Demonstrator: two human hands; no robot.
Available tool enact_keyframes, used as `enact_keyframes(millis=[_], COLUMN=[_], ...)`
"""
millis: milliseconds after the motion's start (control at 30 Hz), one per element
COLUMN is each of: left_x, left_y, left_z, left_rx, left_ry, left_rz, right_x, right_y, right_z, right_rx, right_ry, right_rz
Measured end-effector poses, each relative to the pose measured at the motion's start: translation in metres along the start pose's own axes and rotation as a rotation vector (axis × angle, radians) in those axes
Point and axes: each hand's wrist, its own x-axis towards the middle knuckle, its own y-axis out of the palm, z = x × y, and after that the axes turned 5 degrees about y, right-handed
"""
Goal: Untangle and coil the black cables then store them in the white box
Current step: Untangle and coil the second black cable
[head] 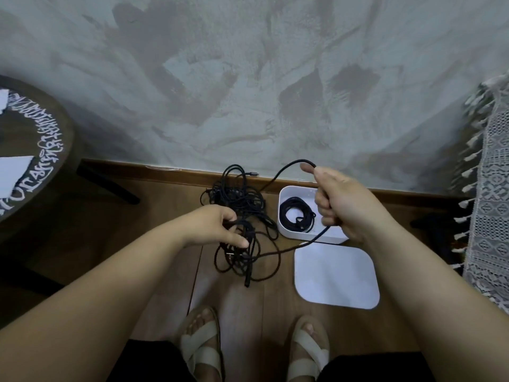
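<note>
Over cream cross-strap sandals (pixel 203 351) I see left hand (pixel 220 227) pinching tangled black cables (pixel 239 199) on wood floor (pixel 170 199), right hand (pixel 338 205) fisted round one strand (pixel 283 168) above rounded white box (pixel 286 191) holding a coil (pixel 283 213).

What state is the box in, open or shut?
Open. The box has its lid flat on the floor beside it; a coiled cable shows inside.

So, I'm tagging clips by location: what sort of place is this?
Probably a room in a home: wood floor, plastered wall, a tasselled lace cloth on the right, a round wooden table on the left.
</note>
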Motion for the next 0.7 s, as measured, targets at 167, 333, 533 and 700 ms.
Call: enact_keyframes(millis=[167,333,533,700], left_x=[0.0,-0.001,-0.005,-0.027], left_y=[0.005,-0.002,0.005,-0.007], left_z=[0.007,0.013,-0.003,-0.034], left_rx=[0.44,0.398,0.338,-0.17], left_ry=[-0.019,-0.044,-0.032,0.11], left_rz=[0.024,-0.016,0.198,0.214], right_x=[-0.002,0.0,-0.004,-0.008], right_y=[-0.011,-0.013,0.012,0.035], right_z=[0.006,0.001,0.001,0.007], right_rx=[-0.37,-0.529,-0.597,0.343], right_ry=[-0.183,-0.189,-0.314,0.032], right_rz=[-0.151,-0.136,0.079,0.239])
